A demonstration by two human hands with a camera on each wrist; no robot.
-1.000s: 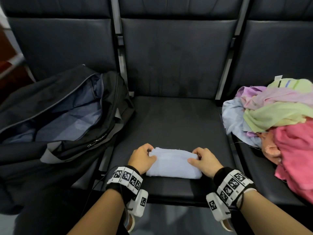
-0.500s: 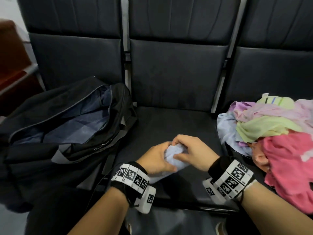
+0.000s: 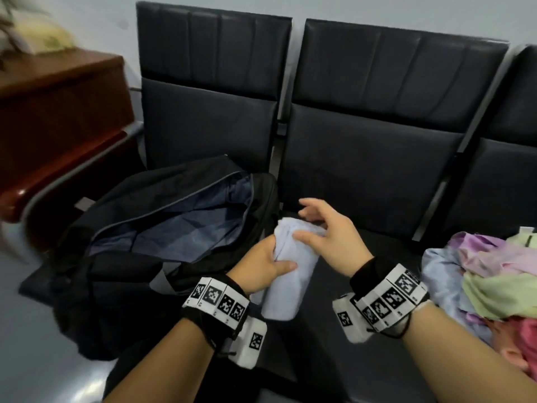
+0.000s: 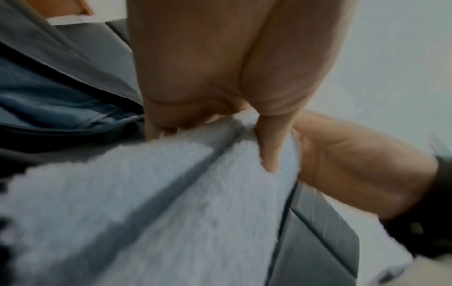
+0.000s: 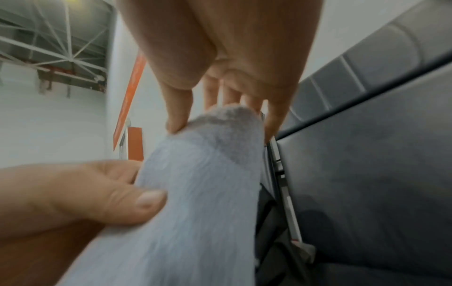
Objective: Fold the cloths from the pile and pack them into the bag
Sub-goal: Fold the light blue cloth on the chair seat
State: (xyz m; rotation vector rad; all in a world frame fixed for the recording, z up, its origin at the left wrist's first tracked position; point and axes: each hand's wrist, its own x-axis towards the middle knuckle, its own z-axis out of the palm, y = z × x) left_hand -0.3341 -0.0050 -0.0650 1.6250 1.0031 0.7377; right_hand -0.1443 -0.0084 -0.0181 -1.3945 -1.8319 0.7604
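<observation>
the step in hand looks like the carry to the bag: the left hand grips the folded pale blue cloth around its middle, thumb across the front, holding it off the seat. the right hand has its fingers spread and only lightly touching the cloth's far end, not gripping it. the open black bag lies just to the left of the left hand, its mouth gaping toward the cloth. the next move probably calls for swinging the cloth left over the bag's rim and setting it down flat so the fold holds. the pile of cloths waits well to the right of the right hand, on the next seat. behind are dark padded seat backs, a pale wall, and a brown wooden cabinet far left
</observation>
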